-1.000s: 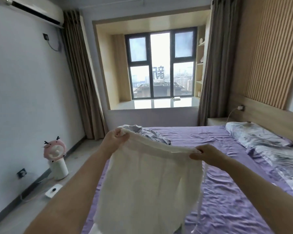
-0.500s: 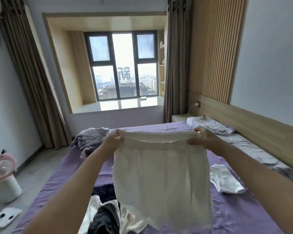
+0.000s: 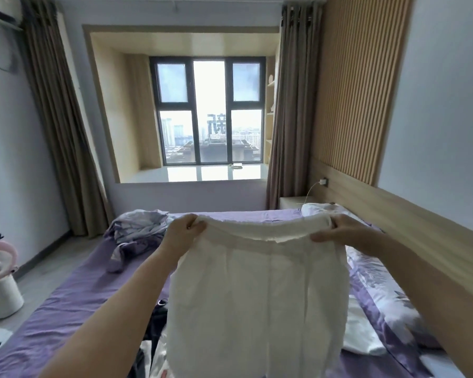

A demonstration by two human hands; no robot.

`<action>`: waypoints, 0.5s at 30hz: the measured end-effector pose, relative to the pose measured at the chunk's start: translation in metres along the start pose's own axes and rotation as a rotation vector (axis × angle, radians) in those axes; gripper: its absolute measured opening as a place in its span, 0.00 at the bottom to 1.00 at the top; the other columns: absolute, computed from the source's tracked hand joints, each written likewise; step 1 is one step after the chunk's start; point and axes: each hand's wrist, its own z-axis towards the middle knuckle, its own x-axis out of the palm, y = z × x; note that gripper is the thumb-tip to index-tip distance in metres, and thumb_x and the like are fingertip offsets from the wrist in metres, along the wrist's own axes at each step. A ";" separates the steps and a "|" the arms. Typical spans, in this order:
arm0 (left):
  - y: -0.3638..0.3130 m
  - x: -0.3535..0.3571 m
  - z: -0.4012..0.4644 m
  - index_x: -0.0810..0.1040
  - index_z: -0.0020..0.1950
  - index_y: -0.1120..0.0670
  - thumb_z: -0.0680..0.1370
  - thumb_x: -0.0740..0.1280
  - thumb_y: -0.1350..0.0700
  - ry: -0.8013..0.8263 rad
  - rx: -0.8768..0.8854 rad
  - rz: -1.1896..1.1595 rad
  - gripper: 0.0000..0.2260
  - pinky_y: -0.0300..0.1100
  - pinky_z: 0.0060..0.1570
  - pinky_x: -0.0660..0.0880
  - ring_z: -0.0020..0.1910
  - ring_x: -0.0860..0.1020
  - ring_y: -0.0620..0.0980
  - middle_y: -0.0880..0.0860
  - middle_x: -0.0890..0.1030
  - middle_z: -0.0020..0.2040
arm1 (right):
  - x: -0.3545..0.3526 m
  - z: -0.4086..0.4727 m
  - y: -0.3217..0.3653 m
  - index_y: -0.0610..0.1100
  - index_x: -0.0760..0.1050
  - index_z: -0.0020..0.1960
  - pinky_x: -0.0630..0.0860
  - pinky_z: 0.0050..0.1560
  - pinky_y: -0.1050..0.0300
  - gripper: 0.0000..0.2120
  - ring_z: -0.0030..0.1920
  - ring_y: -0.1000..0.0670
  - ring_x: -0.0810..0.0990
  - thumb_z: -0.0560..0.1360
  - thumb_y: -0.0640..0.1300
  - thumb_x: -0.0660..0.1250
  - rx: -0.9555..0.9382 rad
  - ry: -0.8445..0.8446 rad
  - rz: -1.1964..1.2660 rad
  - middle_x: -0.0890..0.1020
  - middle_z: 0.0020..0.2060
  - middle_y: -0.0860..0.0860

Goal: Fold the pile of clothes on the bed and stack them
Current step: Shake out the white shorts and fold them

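Left hand (image 3: 185, 230) and right hand (image 3: 339, 232) are each pinching a waistband corner of the white crinkled cotton shorts (image 3: 257, 296), hanging stretched above the purple-sheeted bed (image 3: 66, 309); uneven lowering is risking a crooked fold

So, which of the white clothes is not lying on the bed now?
The white shorts: both hands, left and right, hold them up by the waistband. The other white garment lies flat on the purple bed.
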 end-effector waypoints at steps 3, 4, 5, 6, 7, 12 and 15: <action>-0.004 0.027 0.007 0.76 0.41 0.59 0.80 0.62 0.62 0.019 -0.072 -0.190 0.09 0.40 0.36 0.67 0.36 0.69 0.48 0.54 0.73 0.36 | -0.030 0.016 -0.023 0.41 0.80 0.52 0.72 0.54 0.35 0.10 0.53 0.36 0.80 0.71 0.42 0.69 0.022 0.032 0.089 0.82 0.50 0.38; -0.005 0.035 0.008 0.75 0.43 0.61 0.81 0.61 0.62 0.016 -0.095 -0.217 0.08 0.41 0.35 0.67 0.37 0.69 0.49 0.56 0.72 0.37 | -0.038 0.019 -0.030 0.41 0.80 0.52 0.72 0.55 0.34 0.10 0.52 0.37 0.80 0.72 0.41 0.69 0.017 0.047 0.109 0.82 0.49 0.39; -0.006 0.044 0.009 0.75 0.45 0.62 0.81 0.60 0.63 0.004 -0.114 -0.229 0.08 0.42 0.36 0.67 0.38 0.68 0.50 0.57 0.71 0.38 | -0.044 0.022 -0.035 0.41 0.81 0.52 0.73 0.56 0.35 0.10 0.52 0.39 0.81 0.72 0.43 0.70 0.010 0.073 0.107 0.83 0.48 0.41; -0.007 0.052 0.011 0.74 0.47 0.63 0.81 0.59 0.63 -0.017 -0.136 -0.226 0.07 0.42 0.36 0.66 0.39 0.68 0.51 0.57 0.70 0.39 | -0.050 0.024 -0.040 0.43 0.82 0.51 0.76 0.55 0.39 0.11 0.51 0.42 0.82 0.70 0.47 0.73 0.000 0.101 0.092 0.84 0.47 0.43; -0.007 0.060 0.013 0.74 0.49 0.62 0.82 0.58 0.63 -0.041 -0.159 -0.230 0.07 0.43 0.38 0.66 0.40 0.68 0.52 0.58 0.70 0.41 | -0.055 0.026 -0.043 0.45 0.82 0.48 0.79 0.51 0.45 0.13 0.49 0.45 0.83 0.67 0.51 0.76 -0.008 0.125 0.076 0.84 0.45 0.46; -0.019 0.090 0.016 0.72 0.50 0.55 0.80 0.64 0.49 0.016 -0.255 -0.204 0.10 0.39 0.42 0.73 0.41 0.74 0.50 0.52 0.75 0.42 | -0.063 0.046 -0.064 0.43 0.82 0.42 0.80 0.40 0.55 0.14 0.40 0.49 0.84 0.63 0.50 0.78 -0.069 -0.006 0.068 0.85 0.38 0.47; -0.025 0.102 0.018 0.68 0.53 0.53 0.67 0.74 0.40 -0.009 -0.251 0.133 0.25 0.42 0.46 0.69 0.44 0.74 0.45 0.48 0.75 0.44 | -0.060 0.056 -0.072 0.45 0.82 0.39 0.77 0.32 0.62 0.08 0.34 0.52 0.83 0.65 0.47 0.78 -0.068 -0.074 0.060 0.85 0.34 0.50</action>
